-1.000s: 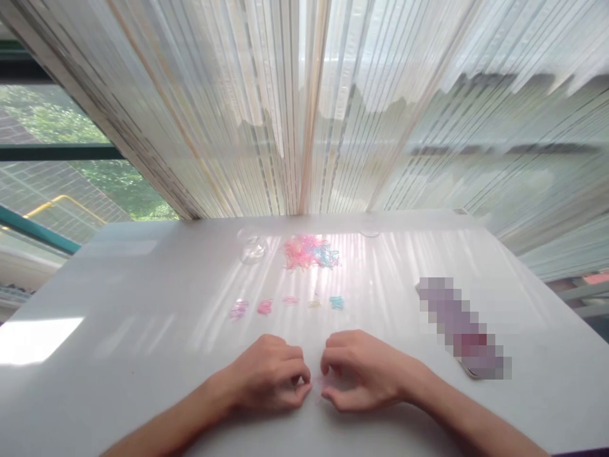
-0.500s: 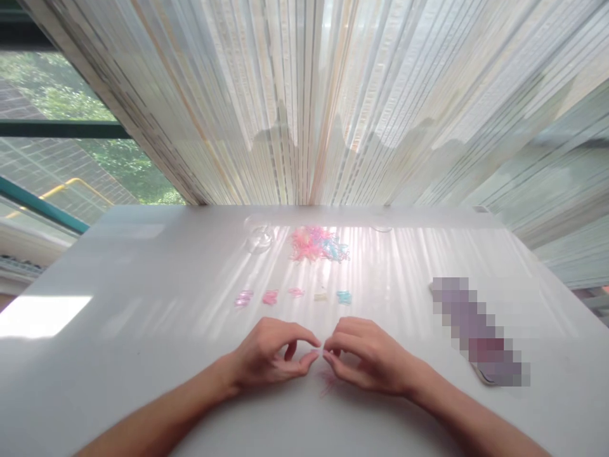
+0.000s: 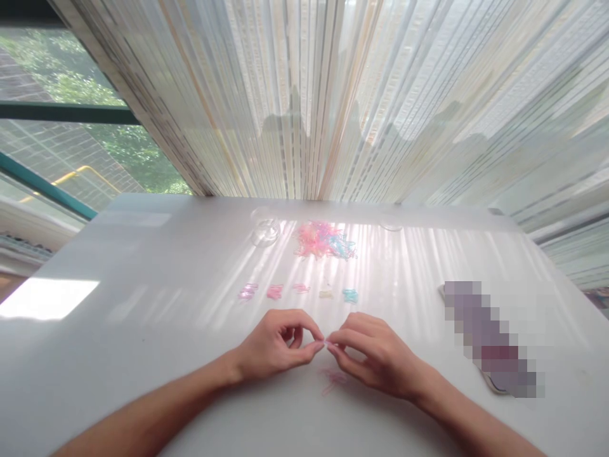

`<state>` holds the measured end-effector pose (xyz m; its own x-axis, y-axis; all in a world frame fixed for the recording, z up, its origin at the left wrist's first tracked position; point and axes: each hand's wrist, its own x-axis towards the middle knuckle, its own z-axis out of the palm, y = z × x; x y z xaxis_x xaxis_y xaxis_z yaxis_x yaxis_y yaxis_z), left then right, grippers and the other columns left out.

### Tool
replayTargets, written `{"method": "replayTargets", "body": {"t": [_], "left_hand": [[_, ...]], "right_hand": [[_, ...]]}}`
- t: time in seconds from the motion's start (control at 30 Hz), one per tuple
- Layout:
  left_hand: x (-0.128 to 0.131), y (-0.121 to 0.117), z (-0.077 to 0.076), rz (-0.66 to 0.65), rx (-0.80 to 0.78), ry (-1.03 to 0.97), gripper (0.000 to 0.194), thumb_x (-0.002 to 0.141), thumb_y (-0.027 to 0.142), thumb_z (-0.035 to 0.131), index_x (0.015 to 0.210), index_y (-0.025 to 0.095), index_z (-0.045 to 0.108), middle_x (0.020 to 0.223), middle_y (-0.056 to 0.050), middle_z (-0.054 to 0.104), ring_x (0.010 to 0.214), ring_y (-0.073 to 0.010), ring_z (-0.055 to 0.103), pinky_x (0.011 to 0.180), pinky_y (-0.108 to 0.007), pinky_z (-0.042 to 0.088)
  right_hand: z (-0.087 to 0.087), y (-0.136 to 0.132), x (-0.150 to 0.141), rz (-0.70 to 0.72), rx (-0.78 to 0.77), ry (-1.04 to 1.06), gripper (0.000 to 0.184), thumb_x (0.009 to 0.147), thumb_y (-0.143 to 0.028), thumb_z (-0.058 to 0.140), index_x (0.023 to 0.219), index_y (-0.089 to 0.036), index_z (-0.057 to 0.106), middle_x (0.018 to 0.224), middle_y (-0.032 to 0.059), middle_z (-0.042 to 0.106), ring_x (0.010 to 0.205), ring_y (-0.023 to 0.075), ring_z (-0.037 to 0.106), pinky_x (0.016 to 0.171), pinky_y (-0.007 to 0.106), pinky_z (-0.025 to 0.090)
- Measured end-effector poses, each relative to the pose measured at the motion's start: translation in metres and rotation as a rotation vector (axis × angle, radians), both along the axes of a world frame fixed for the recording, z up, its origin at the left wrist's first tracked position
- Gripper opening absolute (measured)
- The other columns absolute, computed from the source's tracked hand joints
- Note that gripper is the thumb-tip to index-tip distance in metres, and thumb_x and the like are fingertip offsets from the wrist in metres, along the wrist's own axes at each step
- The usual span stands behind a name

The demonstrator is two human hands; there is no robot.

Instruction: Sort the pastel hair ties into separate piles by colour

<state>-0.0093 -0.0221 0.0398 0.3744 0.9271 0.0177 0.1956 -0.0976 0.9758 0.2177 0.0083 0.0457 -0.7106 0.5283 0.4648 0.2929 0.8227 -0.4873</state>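
Note:
My left hand (image 3: pixel 285 343) is closed in a pinch, thumb and forefinger tips together. My right hand (image 3: pixel 368 349) pinches too, and its fingertips meet those of the left. A tiny pale speck shows between them, too small to name. Just below my right fingers lies a small loose bunch of thin pink strands (image 3: pixel 334 379) on the white table (image 3: pixel 228 419). Beyond the hands is a row of small bunches: purple (image 3: pixel 248 292), deep pink (image 3: pixel 275 291), light pink (image 3: pixel 301 288), cream (image 3: pixel 326 294) and blue (image 3: pixel 351 296).
Farther back sits a mixed heap of thin pink, purple and blue strands (image 3: pixel 323 241). Left of it stands a clear round container (image 3: pixel 265 233); another clear round piece (image 3: pixel 391 225) lies right. A blurred-out phone-like object (image 3: pixel 490 343) lies right. A striped curtain (image 3: pixel 314 114) hangs behind the table.
The fingertips of both hands have come together; a small gap showed between them before. The whole view has shifted slightly. The bunches lie as before.

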Motion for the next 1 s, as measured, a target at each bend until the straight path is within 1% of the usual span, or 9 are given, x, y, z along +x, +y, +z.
{"method": "replayTargets", "body": {"t": [0.2, 0.4, 0.5, 0.73, 0.87, 1.0], "left_hand": [[0.0000, 0.0005, -0.0017, -0.012, -0.029, -0.029, 0.009, 0.083, 0.022, 0.069, 0.086, 0.013, 0.071, 0.071, 0.001, 0.058, 0.051, -0.0047, 0.041, 0.047, -0.018, 0.031], [0.0003, 0.0013, 0.0007, -0.007, -0.010, -0.023, 0.009, 0.083, 0.020, 0.066, 0.085, 0.013, 0.071, 0.076, -0.001, 0.061, 0.053, -0.0049, 0.042, 0.049, -0.018, 0.033], [0.0007, 0.0017, 0.0017, -0.008, 0.001, 0.005, 0.008, 0.082, 0.019, 0.065, 0.084, 0.014, 0.071, 0.075, -0.001, 0.061, 0.053, -0.0052, 0.043, 0.048, -0.018, 0.033], [0.0011, 0.0018, 0.0013, 0.005, 0.012, 0.055, 0.008, 0.084, 0.021, 0.066, 0.083, 0.015, 0.070, 0.070, 0.001, 0.060, 0.052, -0.0052, 0.041, 0.047, -0.018, 0.033], [0.0020, 0.0020, 0.0030, 0.005, 0.035, 0.044, 0.009, 0.085, 0.022, 0.065, 0.083, 0.014, 0.067, 0.071, 0.001, 0.059, 0.051, -0.0050, 0.042, 0.047, -0.018, 0.034], [0.0025, 0.0021, 0.0035, 0.002, 0.059, 0.038, 0.009, 0.086, 0.023, 0.065, 0.084, 0.014, 0.066, 0.072, 0.001, 0.058, 0.050, -0.0045, 0.042, 0.046, -0.017, 0.034]], "right_hand": [[-0.0029, 0.0006, -0.0006, 0.000, -0.008, -0.012, 0.017, 0.099, -0.019, 0.053, 0.089, -0.018, 0.068, 0.066, 0.0010, 0.061, 0.060, 0.0134, 0.051, 0.056, 0.026, 0.037], [-0.0045, 0.0008, -0.0004, -0.010, -0.025, -0.006, 0.016, 0.099, -0.021, 0.054, 0.093, -0.018, 0.068, 0.069, 0.0014, 0.064, 0.061, 0.0133, 0.054, 0.056, 0.025, 0.039], [-0.0035, 0.0007, -0.0014, -0.011, -0.035, 0.005, 0.016, 0.099, -0.022, 0.054, 0.092, -0.018, 0.068, 0.071, 0.0017, 0.065, 0.061, 0.0131, 0.055, 0.056, 0.025, 0.041], [-0.0015, 0.0011, -0.0017, -0.027, 0.005, 0.014, 0.017, 0.099, -0.018, 0.053, 0.092, -0.019, 0.068, 0.068, 0.0008, 0.063, 0.060, 0.0128, 0.055, 0.056, 0.025, 0.041], [0.0007, -0.0002, -0.0018, -0.030, 0.040, 0.030, 0.016, 0.098, -0.016, 0.054, 0.091, -0.018, 0.067, 0.066, 0.0004, 0.062, 0.058, 0.0126, 0.053, 0.054, 0.026, 0.039], [0.0011, -0.0006, -0.0014, -0.031, 0.029, 0.035, 0.014, 0.098, -0.017, 0.055, 0.092, -0.018, 0.067, 0.067, 0.0000, 0.063, 0.058, 0.0127, 0.053, 0.054, 0.026, 0.040]]}}
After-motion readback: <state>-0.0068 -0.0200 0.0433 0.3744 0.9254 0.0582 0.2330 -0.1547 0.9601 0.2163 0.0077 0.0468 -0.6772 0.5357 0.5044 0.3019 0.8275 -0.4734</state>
